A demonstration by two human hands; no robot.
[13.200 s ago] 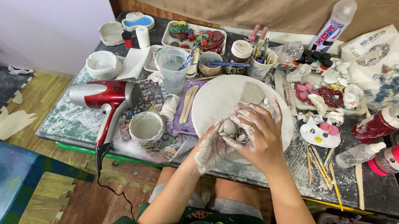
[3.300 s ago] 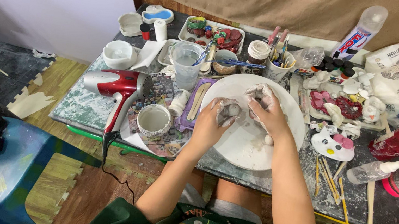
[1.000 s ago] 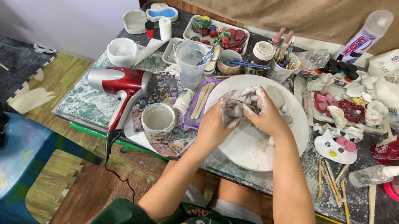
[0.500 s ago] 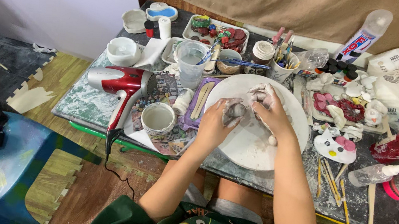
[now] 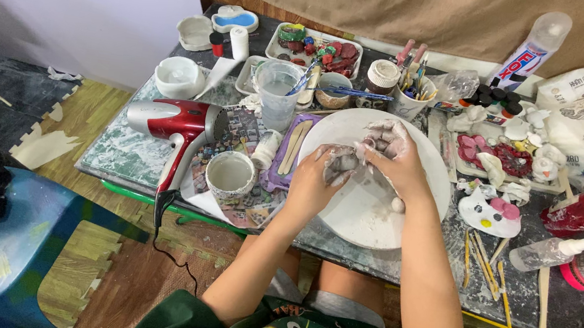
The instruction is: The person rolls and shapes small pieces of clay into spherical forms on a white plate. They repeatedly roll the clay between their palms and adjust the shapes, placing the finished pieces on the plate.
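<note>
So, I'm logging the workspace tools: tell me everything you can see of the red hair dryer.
The hair dryer has a glossy red body with a silver barrel end pointing left and a dark nozzle end toward the cup. Its handle slopes down toward the table's front edge, and a black cord hangs off to the floor. It looks like plastic. It lies on its side on the smeared tabletop, left of the white plate. Neither hand touches it.
</note>
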